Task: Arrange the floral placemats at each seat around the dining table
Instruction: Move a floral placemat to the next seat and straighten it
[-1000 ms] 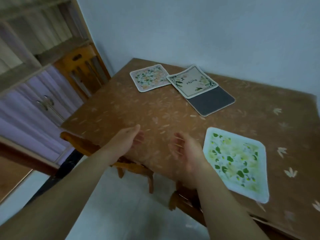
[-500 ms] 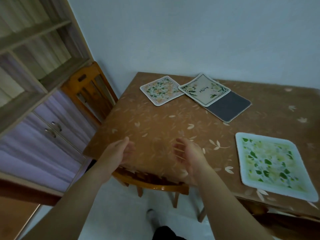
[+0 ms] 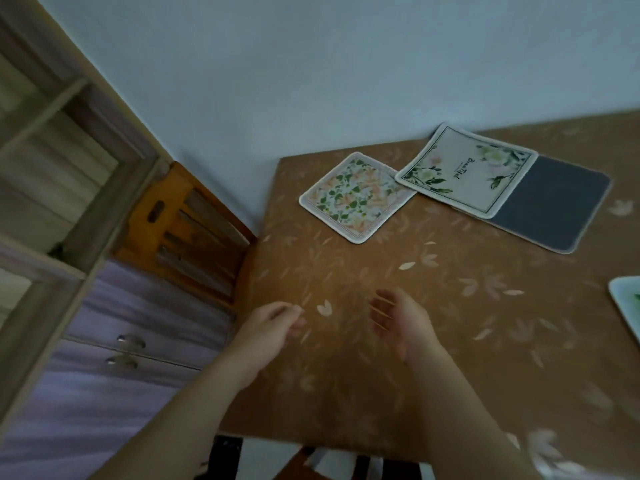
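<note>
Three placemats lie near the far edge of the brown leaf-patterned table (image 3: 433, 393): a pink-and-green floral mat (image 3: 353, 196), a cream mat with green leaves and script (image 3: 465, 169) overlapping it, and a dark grey mat (image 3: 550, 206) partly under the cream one. A green floral mat (image 3: 628, 306) shows only its corner at the right edge. My left hand (image 3: 268, 336) and my right hand (image 3: 401, 323) hover over the table's near part, palms facing each other, fingers loosely apart, holding nothing.
An orange wooden chair (image 3: 187, 233) stands at the table's left side against the wall. A wooden shelf unit with lilac cabinet doors (image 3: 114, 358) fills the left. Another chair's top shows under the table's near edge (image 3: 311, 465).
The view has swung left and closer over the table; the green floral mat has slid almost out of view at the right. Both hands stay empty and have moved forward over the tabletop.
</note>
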Demonstrator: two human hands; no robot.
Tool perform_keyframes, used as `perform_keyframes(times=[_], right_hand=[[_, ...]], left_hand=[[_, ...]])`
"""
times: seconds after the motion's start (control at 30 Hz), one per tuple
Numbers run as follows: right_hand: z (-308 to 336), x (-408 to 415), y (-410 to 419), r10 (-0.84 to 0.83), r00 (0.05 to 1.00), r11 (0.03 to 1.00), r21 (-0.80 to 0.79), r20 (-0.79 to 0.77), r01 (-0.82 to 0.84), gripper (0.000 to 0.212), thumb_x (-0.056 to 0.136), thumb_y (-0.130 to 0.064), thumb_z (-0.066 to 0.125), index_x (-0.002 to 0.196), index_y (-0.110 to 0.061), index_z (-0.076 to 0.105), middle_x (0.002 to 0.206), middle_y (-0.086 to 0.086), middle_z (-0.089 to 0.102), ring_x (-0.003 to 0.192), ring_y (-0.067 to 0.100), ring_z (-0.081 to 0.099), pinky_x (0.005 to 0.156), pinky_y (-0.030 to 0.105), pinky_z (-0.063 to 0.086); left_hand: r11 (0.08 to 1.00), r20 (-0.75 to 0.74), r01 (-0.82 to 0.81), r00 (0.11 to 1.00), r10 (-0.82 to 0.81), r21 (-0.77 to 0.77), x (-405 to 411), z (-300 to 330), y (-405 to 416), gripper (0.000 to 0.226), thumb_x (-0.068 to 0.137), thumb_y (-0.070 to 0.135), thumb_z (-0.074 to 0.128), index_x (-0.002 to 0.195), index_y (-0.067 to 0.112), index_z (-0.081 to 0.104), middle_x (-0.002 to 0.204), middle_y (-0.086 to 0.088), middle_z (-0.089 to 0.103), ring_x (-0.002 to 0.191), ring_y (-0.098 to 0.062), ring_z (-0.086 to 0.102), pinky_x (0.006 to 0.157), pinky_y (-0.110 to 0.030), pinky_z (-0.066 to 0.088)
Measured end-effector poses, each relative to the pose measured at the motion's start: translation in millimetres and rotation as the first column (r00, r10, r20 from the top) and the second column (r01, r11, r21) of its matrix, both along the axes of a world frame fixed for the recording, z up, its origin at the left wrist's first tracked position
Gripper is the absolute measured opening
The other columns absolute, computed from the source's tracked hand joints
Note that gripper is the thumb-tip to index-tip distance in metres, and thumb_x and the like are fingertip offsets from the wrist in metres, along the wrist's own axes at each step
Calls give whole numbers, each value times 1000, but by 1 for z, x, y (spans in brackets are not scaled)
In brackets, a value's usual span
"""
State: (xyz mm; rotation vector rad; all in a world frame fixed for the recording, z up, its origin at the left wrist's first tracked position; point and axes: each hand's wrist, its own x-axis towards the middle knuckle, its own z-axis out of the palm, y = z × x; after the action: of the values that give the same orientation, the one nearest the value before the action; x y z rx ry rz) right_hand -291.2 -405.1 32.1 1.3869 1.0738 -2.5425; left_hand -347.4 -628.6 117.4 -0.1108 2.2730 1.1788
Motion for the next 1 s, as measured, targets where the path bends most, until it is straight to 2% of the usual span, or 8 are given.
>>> perform_keyframes(times=[0.17,0.3,0.43,0.6,0.73,0.8,0.87,1.0], right_hand=[[-16,-14,-12,-80,996,996,-43,34,81,26,98,-28,57,110,-9,71,80,4,82,71,21,73,68,34,54],[-21,-8,0,-231,972,972,-25,35,232,25,100,-24,55,111,-7,69,76,4,81,76,23,73,67,35,56],[-27,6,1,-373,925,928,37,65,372,28,103,-26,54,117,-8,69,100,12,82,99,31,74,84,41,56],[-24,3,-37,-496,863,868,21,99,496,30,106,-30,52,121,-10,68,116,16,79,108,33,73,80,42,53],[-19,-17,-83,-605,787,794,16,122,608,30,105,-30,54,123,-10,68,116,16,79,110,36,72,98,49,54],[-19,-21,-106,-639,756,765,20,142,644,31,104,-31,54,124,-11,68,114,14,81,109,34,74,96,48,55],[-18,-20,-126,-662,735,745,15,146,667,31,103,-32,57,124,-12,69,114,12,81,106,31,76,89,45,55],[-14,-13,-149,-704,692,707,68,158,704,33,101,-31,59,126,-11,69,114,12,81,102,29,78,92,46,56]], left_hand=[[997,256,-38,967,20,66,-71,-21,45,26,101,32,55,113,14,69,103,-4,79,94,-21,75,73,-31,60],[986,434,-71,901,-1,148,-124,-51,87,35,102,34,51,120,7,64,112,-11,75,105,-27,70,94,-42,53],[966,539,-130,842,-12,224,-178,-94,122,46,103,33,47,137,2,49,127,-14,65,111,-28,64,96,-41,49],[927,652,-269,758,36,263,-237,-148,157,62,102,34,49,152,1,30,149,-18,48,133,-29,51,108,-40,41],[936,705,-254,710,8,245,-262,-167,175,51,101,35,52,140,2,46,124,-13,58,121,-24,57,99,-34,46],[948,710,-234,704,13,214,-267,-169,178,35,101,31,55,126,6,56,103,-7,58,104,-19,60,86,-28,50],[952,689,-217,725,7,218,-270,-170,178,21,101,21,56,119,10,62,97,-4,59,103,-16,63,80,-25,51],[926,692,-270,722,15,262,-273,-165,172,31,96,10,64,127,3,62,93,-5,66,85,-13,67,66,-22,58]])
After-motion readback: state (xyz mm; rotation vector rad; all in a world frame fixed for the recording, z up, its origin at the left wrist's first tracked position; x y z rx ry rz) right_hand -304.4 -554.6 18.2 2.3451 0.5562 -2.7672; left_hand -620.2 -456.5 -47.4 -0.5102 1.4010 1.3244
